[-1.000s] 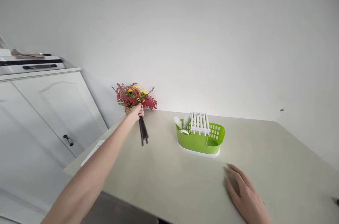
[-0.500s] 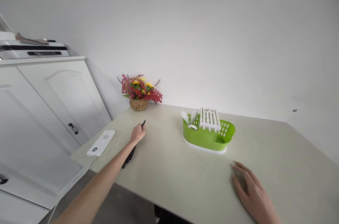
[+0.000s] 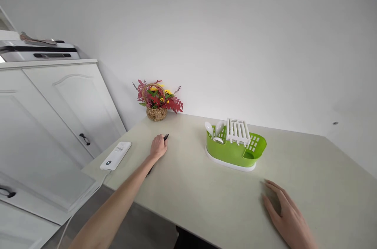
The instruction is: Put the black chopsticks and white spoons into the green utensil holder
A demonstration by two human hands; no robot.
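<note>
My left hand [image 3: 159, 146] is closed around thin black chopsticks [image 3: 166, 137] at the left part of the table. Their narrow tips stick out past my fingers. The thicker ends show only partly, below my wrist, with the rest hidden by my forearm. My right hand [image 3: 288, 213] rests palm down at the table's front right, fingers apart and holding nothing. Beyond it stands a green utensil holder [image 3: 228, 155] on a white base. White spoons [image 3: 219, 127] stand in its left end, and a white slotted rack [image 3: 238, 131] sits on top.
A wicker basket [image 3: 156, 114] of red and yellow flowers stands against the wall. Left of my hand lies a white power strip [image 3: 116, 155] with a cord running off the table [image 3: 188, 186]. White cabinets [image 3: 85, 111] stand at the left, carrying a suitcase [image 3: 41, 53].
My left hand has closed further over the chopsticks and turned slightly, so less of their thick ends shows. The view has shifted a little left. My right hand keeps its pose.
</note>
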